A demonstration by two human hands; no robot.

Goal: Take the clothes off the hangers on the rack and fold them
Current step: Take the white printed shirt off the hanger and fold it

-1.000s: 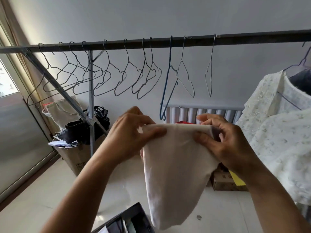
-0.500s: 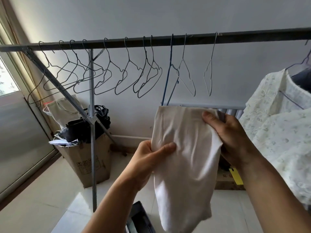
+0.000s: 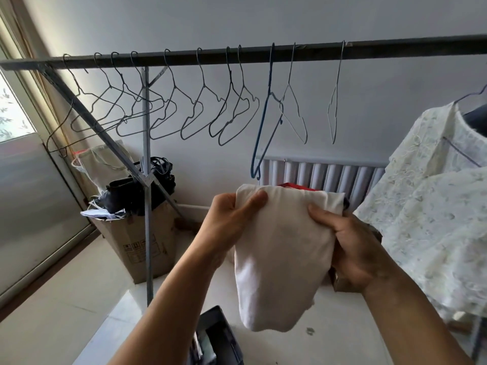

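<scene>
We see a dark rack rail (image 3: 369, 48) carrying a row of wire hangers (image 3: 203, 84); a cream patterned garment (image 3: 434, 206) hangs at far right; on the pale floor (image 3: 66, 299) stands a stuffed cardboard box (image 3: 137, 241).

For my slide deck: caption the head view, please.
Left hand and right hand hold a white garment below bare hangers on the rack.

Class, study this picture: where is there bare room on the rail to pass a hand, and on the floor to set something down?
Rail: bare between the lone thin hanger and the flowered blouse. Floor: free between the cardboard box and the glass door. Crowded: the bunched hangers left of the blue hanger.
</scene>
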